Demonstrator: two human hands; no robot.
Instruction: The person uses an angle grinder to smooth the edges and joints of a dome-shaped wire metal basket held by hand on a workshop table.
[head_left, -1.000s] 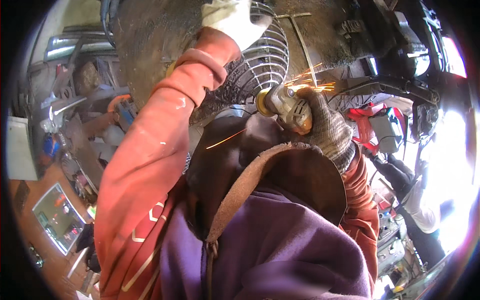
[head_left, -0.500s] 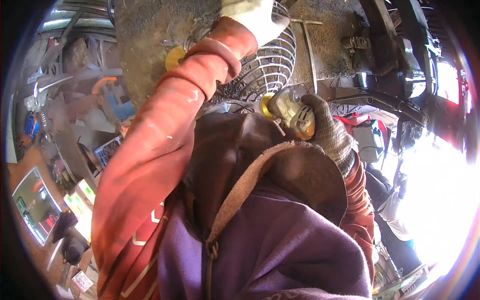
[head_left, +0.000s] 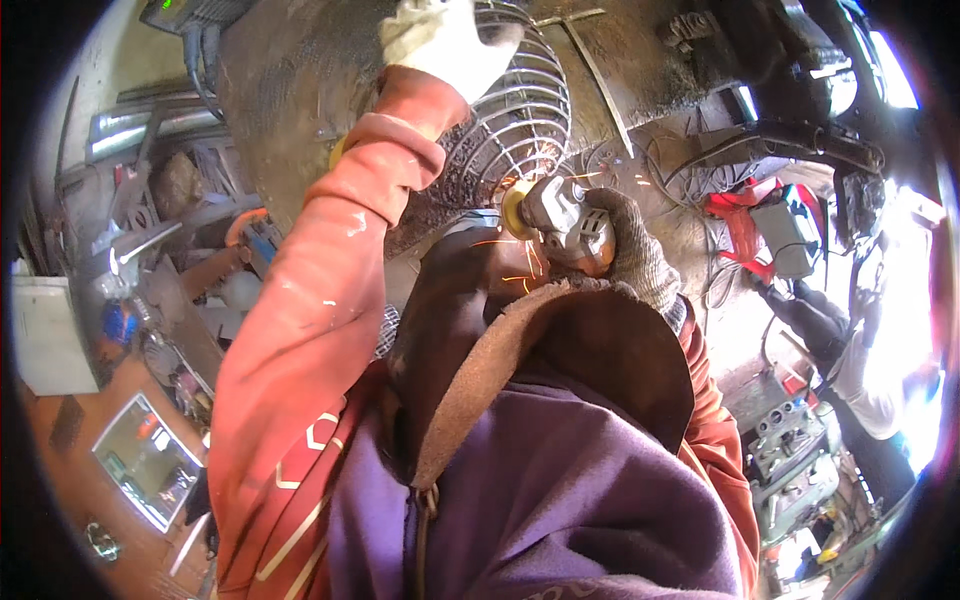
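My right hand (head_left: 636,250), in a grey knit glove, is closed around an angle grinder (head_left: 572,225). The grinder's yellow disc (head_left: 517,208) meets the near end of a round cage of bent metal wires (head_left: 530,110). Orange sparks (head_left: 530,268) spray from there, some over my brown leather apron (head_left: 455,290). At the far end of the cage, my left hand (head_left: 440,45), in a white glove, grips the wire, its thumb sticking out to the right. Its fingertips are partly hidden. My left forearm covers part of the cage's left side.
A T-shaped metal bar (head_left: 595,85) lies right of the cage. Loose cables (head_left: 690,165) and a red-and-grey machine (head_left: 785,235) are farther right, near another person's dark-clothed leg (head_left: 815,320). Scrap metal and tools crowd the left; a green-lit device (head_left: 190,12) stands far left.
Sparks now fly at the grinder's disc, where none showed before. The view has shifted, so the cage and my left hand appear further left. Both hands keep their grips.
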